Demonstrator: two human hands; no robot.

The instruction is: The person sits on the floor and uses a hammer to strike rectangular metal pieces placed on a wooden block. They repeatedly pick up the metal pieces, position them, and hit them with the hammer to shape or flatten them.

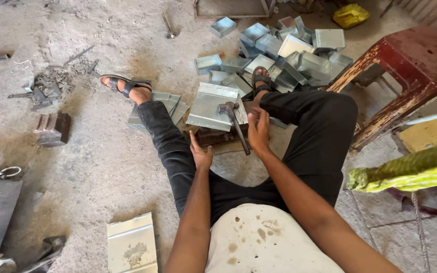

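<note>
The right hand has its fingers wrapped around the hammer over the folded metal sheet on the floor; the left hand, fingers curled loosely, should steady the sheet's near edge, clear of blows.

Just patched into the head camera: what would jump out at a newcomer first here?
Probably the heap of shiny folded sheet-metal boxes on the dusty floor beyond the person's feet. Centre frame, the right hand is at a dark-handled hammer lying across a flat galvanised sheet; a worn red metal stool stands at right.
</note>
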